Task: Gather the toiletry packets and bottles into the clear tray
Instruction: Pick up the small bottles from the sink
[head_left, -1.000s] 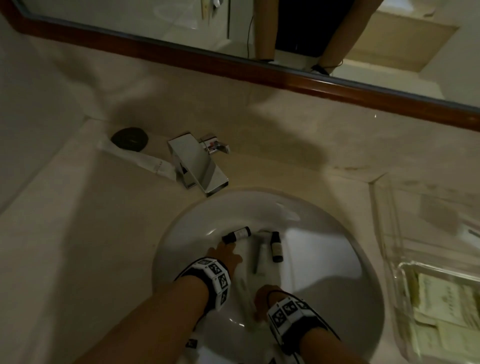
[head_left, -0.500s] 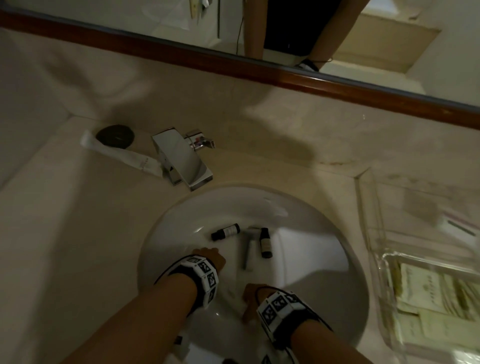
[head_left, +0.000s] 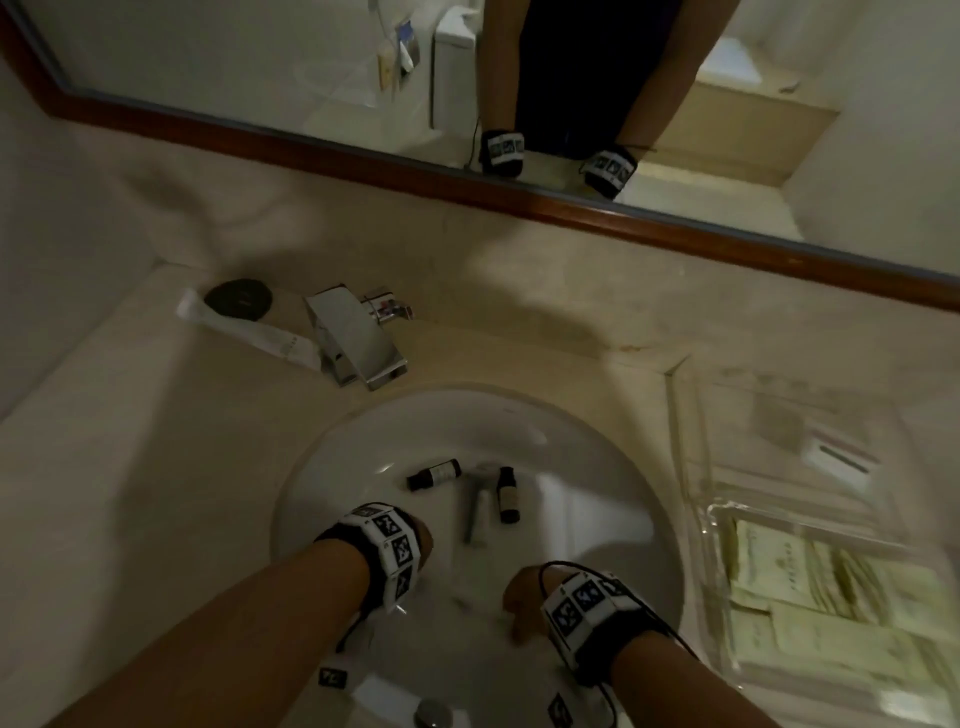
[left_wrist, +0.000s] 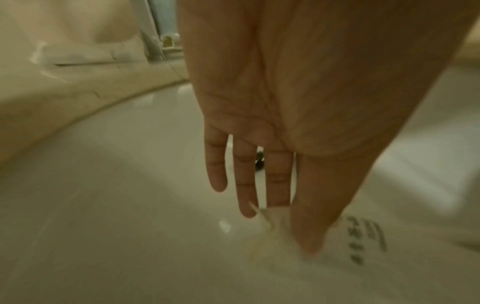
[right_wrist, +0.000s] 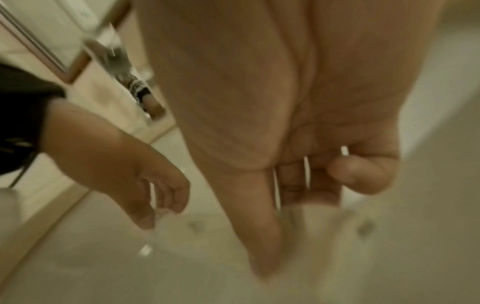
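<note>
Two small dark bottles (head_left: 434, 474) (head_left: 507, 494) and a grey tube (head_left: 478, 501) lie in the white sink (head_left: 597, 467). Both my hands are low in its near half. In the left wrist view my left hand (left_wrist: 280, 224) pinches the edge of a white printed packet (left_wrist: 363, 240) between thumb and fingers. My right hand (right_wrist: 291, 230) reaches down with thumb and fingers onto a blurred white packet (right_wrist: 319, 216); whether it grips it is unclear. The clear tray (head_left: 696, 467) stands right of the sink and holds several pale packets (head_left: 831, 597).
A chrome faucet (head_left: 358, 338) stands behind the sink. Left of it a long white tube (head_left: 249, 332) and a black round lid (head_left: 238, 299) lie on the beige counter. A wood-framed mirror (head_left: 519, 197) runs along the back wall. The drain (head_left: 431, 714) is at the near edge.
Both hands have drawn back toward the near side of the basin, away from the bottles. The bottles and the grey tube have not moved.
</note>
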